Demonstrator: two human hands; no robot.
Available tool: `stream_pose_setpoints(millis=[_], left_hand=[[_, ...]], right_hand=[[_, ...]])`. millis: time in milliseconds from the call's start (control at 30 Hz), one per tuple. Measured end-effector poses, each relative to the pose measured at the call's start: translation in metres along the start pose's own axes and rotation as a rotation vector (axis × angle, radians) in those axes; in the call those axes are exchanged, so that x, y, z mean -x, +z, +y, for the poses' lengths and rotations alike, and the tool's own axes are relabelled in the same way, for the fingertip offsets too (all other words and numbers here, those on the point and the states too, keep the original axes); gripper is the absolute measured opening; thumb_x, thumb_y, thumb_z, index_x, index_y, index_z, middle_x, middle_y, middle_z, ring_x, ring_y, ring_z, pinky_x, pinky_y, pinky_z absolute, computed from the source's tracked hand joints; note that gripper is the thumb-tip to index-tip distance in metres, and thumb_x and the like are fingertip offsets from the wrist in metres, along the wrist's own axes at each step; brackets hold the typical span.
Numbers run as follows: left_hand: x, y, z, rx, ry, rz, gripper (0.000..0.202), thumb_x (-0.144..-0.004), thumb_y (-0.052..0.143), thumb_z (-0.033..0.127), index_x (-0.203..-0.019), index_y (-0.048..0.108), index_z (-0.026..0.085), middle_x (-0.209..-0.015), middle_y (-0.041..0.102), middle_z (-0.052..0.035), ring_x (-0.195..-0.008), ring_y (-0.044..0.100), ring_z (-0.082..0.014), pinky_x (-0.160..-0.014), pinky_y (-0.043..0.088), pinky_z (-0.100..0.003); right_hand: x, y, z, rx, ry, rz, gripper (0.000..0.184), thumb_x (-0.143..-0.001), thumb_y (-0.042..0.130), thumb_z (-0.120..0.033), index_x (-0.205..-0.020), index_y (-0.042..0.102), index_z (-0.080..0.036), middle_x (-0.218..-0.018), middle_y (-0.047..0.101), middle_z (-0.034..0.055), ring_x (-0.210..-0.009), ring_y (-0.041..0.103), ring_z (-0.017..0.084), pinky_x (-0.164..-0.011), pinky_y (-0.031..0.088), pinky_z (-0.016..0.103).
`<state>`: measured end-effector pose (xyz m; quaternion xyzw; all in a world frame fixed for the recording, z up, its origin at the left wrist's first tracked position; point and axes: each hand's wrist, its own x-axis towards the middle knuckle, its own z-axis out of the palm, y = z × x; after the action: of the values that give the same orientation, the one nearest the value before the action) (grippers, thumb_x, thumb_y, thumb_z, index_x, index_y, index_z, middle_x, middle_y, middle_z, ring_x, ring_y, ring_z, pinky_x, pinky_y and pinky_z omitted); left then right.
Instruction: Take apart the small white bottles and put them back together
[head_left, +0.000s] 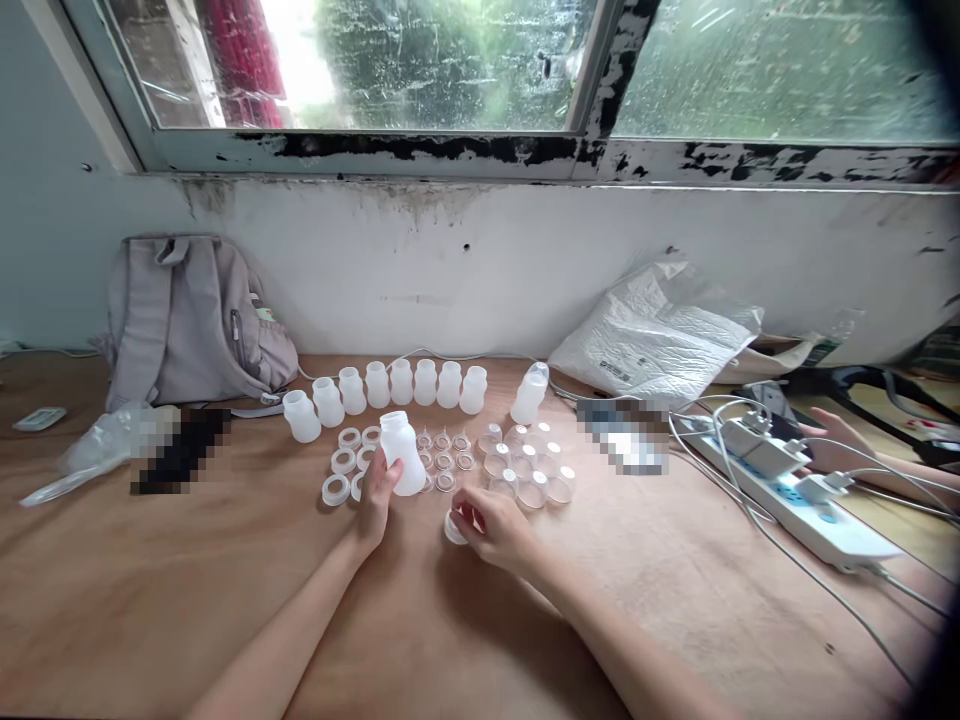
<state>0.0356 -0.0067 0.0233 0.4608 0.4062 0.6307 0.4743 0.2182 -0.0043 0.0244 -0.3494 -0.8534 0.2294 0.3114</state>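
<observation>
Bottle (pixel 403 462) was gripped in L hand (pixel 379 495), wood tbl (pixel 390 640) below; R hand (pixel 491 525) pinched ring (pixel 454 533) nr bottle; grubby wall (pixel 420 260) behind bottle.

Frosted white is shown by the bottles (pixel 403 462) and the rings (pixel 328 494). The tabletop (pixel 150 600) is coloured warm brown, the backpack (pixel 187 325) muted mauve-grey, the plastic bag (pixel 652 335) silvery white. The grey window frame (pixel 420 149) is blotched with black.

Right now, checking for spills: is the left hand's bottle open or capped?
Open: the bottle in the left hand has an uncapped neck.
</observation>
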Motion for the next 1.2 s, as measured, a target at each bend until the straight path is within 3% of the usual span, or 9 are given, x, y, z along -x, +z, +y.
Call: stream_pose_setpoints(millis=[100,167,267,367,533,667,867,1000,1200], left_hand=[[-0.002,-0.008,-0.004,-0.344,0.215,0.043,0.035,-0.077,0.050,0.036,-0.107,0.047,0.018,-0.093,0.059,-0.0051,-0.085,0.056,-0.0184,-0.074,0.044,-0.030],[-0.001,-0.012,-0.007,-0.593,0.343,0.032,0.040,-0.073,0.055,0.037,-0.107,0.046,0.018,-0.095,0.059,-0.0060,-0.086,0.056,-0.0194,-0.076,0.044,-0.032],[0.003,-0.014,-0.013,-0.850,0.540,-0.084,0.043,-0.070,0.059,0.039,-0.107,0.048,0.019,-0.100,0.058,-0.0073,-0.092,0.054,-0.0214,-0.081,0.043,-0.035],[0.007,-0.011,-0.018,-0.939,0.634,-0.177,0.041,-0.072,0.057,0.040,-0.106,0.049,0.020,-0.100,0.059,-0.0071,-0.093,0.055,-0.0215,-0.081,0.044,-0.035],[0.011,-0.009,-0.014,-0.938,0.664,-0.121,0.046,-0.075,0.054,0.039,-0.115,0.042,0.020,-0.110,0.054,-0.0084,-0.105,0.049,-0.0218,-0.089,0.041,-0.037],[0.012,-0.010,-0.010,-0.883,0.630,-0.057,0.043,-0.078,0.051,0.034,-0.117,0.040,0.019,-0.113,0.050,-0.0095,-0.109,0.046,-0.0212,-0.091,0.039,-0.038],[0.012,-0.010,-0.018,-0.870,0.572,-0.249,0.023,-0.078,0.050,0.035,-0.096,0.054,0.020,-0.086,0.060,-0.0040,-0.083,0.056,-0.0175,-0.077,0.045,-0.034],[0.012,-0.008,-0.020,-0.926,0.550,-0.383,0.036,-0.073,0.056,0.041,-0.101,0.053,0.019,-0.085,0.061,-0.0039,-0.082,0.055,-0.0180,-0.077,0.043,-0.033],[0.015,-0.009,-0.018,-1.061,0.549,-0.515,0.047,-0.064,0.062,0.047,-0.103,0.053,0.021,-0.098,0.058,-0.0044,-0.093,0.052,-0.0201,-0.084,0.039,-0.035]], right_hand=[[0.002,0.011,0.001,0.037,-0.022,0.008,0.005,-0.078,0.047,-0.022,-0.083,0.047,-0.020,-0.061,0.047,-0.0029,-0.051,0.043,0.009,-0.049,0.033,0.021],[0.002,0.013,0.002,0.013,-0.002,0.124,0.016,-0.079,0.048,-0.024,-0.094,0.045,-0.020,-0.062,0.046,-0.0035,-0.049,0.042,0.008,-0.048,0.034,0.020],[0.000,0.012,0.003,-0.061,0.011,0.352,0.028,-0.082,0.045,-0.025,-0.108,0.038,-0.020,-0.068,0.047,-0.0027,-0.046,0.041,0.007,-0.045,0.035,0.020],[-0.001,0.008,0.003,-0.024,-0.019,0.434,0.019,-0.083,0.044,-0.024,-0.102,0.044,-0.021,-0.072,0.050,-0.0007,-0.052,0.046,0.009,-0.049,0.039,0.021],[-0.005,-0.006,0.000,0.101,-0.023,0.426,0.011,-0.084,0.043,-0.026,-0.084,0.051,-0.020,-0.071,0.052,0.0014,-0.057,0.050,0.011,-0.051,0.041,0.022],[-0.022,-0.041,0.000,0.247,0.006,0.497,0.017,-0.084,0.042,-0.030,-0.084,0.054,-0.018,-0.074,0.054,0.0027,-0.053,0.049,0.010,-0.049,0.039,0.022],[-0.068,-0.094,0.021,0.652,0.228,0.515,0.020,-0.084,0.041,-0.031,-0.088,0.057,-0.019,-0.086,0.058,0.0053,-0.066,0.054,0.015,-0.057,0.035,0.024],[-0.095,-0.094,0.044,0.758,0.479,0.347,0.024,-0.085,0.038,-0.028,-0.095,0.057,-0.018,-0.094,0.059,0.0089,-0.078,0.055,0.018,-0.060,0.034,0.025],[-0.115,-0.073,0.064,0.740,0.545,0.265,0.020,-0.083,0.043,-0.021,-0.091,0.060,-0.014,-0.091,0.061,0.0116,-0.077,0.056,0.019,-0.059,0.035,0.026]])
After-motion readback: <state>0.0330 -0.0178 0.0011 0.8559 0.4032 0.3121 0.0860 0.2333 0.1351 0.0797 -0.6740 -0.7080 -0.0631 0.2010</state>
